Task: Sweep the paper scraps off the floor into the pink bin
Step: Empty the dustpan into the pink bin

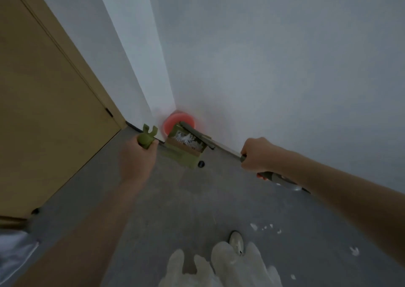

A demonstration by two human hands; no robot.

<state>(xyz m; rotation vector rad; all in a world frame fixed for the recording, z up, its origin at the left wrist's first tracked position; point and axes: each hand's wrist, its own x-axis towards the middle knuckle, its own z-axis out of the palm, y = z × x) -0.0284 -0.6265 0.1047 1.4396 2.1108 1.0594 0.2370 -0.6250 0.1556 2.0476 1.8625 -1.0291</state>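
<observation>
My left hand (137, 158) grips the green handle top (146, 138) of an upright dustpan. The green dustpan (186, 148) hangs in front of the pink bin (178, 121), which stands in the wall corner. White paper scraps (186, 140) lie inside the pan. My right hand (256, 155) grips the grey broom handle (278, 178), and the broom's dark head (197, 134) lies across the pan's far side. A few white scraps (264, 227) lie on the grey floor at the lower right, with more scraps (354, 251) further right.
A tan wooden door (43, 111) fills the left side, with a doorstop (35, 211) at its foot. White walls meet behind the bin. My shoe (236, 240) and light trousers show at the bottom. A small black wheel (201, 163) sits under the pan.
</observation>
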